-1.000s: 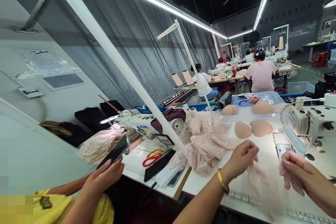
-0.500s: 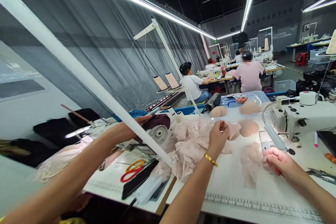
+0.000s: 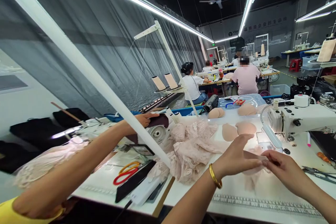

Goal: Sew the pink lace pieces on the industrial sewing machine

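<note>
Thin pale-pink fabric [image 3: 254, 155] is pinched by the right hand [image 3: 285, 168] above the white surface [image 3: 233, 186]; the left hand [image 3: 237, 159] is held beside it, thumb and fingers spread. Two rounded beige cups [image 3: 229, 132] are laid at eleven o'clock from it, crumpled pale-pink lace [image 3: 193, 148] at nine.

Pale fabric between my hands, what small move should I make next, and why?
I'd probably bring the left hand's thumb and index finger together on the pale fabric: they're spread wide apart, while the right hand already seems to pinch it, so a second grip might steady it.
</note>
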`<state>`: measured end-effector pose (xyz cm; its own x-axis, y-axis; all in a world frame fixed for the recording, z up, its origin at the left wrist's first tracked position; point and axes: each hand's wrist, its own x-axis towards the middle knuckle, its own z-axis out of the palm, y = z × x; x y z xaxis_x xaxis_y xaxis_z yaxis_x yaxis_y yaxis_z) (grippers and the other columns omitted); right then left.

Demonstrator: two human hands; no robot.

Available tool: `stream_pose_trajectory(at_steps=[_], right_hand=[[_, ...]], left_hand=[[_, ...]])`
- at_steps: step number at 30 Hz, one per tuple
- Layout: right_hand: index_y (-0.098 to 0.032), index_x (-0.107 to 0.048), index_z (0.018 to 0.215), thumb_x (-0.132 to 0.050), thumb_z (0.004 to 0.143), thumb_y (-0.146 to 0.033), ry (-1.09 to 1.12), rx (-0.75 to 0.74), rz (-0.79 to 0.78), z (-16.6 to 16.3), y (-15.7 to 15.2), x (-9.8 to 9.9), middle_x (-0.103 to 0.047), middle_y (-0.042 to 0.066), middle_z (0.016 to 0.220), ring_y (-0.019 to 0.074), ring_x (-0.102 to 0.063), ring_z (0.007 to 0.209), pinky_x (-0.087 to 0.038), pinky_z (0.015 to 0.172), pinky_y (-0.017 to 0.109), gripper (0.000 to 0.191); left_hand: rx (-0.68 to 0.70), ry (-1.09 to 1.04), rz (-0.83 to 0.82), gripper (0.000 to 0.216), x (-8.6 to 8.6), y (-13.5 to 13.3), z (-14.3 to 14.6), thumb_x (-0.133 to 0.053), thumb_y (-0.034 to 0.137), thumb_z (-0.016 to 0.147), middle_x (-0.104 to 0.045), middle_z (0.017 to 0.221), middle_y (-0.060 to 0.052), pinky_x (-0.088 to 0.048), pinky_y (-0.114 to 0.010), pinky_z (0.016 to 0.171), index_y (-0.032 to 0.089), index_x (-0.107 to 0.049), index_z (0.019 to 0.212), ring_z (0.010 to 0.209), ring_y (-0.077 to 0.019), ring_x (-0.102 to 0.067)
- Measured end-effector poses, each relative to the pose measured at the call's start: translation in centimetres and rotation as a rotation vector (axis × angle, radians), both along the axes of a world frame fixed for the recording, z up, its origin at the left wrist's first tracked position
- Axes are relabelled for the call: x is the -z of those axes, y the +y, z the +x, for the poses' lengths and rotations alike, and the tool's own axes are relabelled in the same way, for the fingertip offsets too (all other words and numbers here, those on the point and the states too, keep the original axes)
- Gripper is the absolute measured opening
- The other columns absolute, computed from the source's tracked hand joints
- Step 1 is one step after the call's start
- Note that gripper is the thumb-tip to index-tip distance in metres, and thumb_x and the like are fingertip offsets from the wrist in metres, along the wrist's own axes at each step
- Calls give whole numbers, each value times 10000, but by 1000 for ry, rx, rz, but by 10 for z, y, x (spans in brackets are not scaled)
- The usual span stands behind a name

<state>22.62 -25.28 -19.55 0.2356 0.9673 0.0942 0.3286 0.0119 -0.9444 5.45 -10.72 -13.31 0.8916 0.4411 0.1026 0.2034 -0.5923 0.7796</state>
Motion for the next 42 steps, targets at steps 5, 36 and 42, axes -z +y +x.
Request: stream_pose_trajectory(at_steps=[5,36,42], right_hand=[[-312,-727,945,-565,1023,-295,-363,-245,-87,-1,-25,-48,-737,-13,899,209,-643,796,-428,678,300,180],[-269,-681,1315,-397,1013,-33,-991,-219,283,88,-12,55,-747,90,1172,246,-647,1006,-574,839,388,477],[-276,-688,1301,-400,1096,-141,-941,-315,185,89,-21,50,-676,69,1048,216,-578,910,-509,764,348,378]], left_hand=[[525,131,-93,818,-20,-1,15,-899,647,692,-637,1400,-111,-384,-492,1208,237,-653,1355,1419,-377,-514],[290,141,992,218,91,5,54,-636,237,980,-589,845,-47,-406,-323,638,189,-556,784,771,-206,-557],[335,7,965,176,101,5,51,-542,172,1001,-595,871,-44,-432,-323,737,187,-547,825,783,-187,-507]])
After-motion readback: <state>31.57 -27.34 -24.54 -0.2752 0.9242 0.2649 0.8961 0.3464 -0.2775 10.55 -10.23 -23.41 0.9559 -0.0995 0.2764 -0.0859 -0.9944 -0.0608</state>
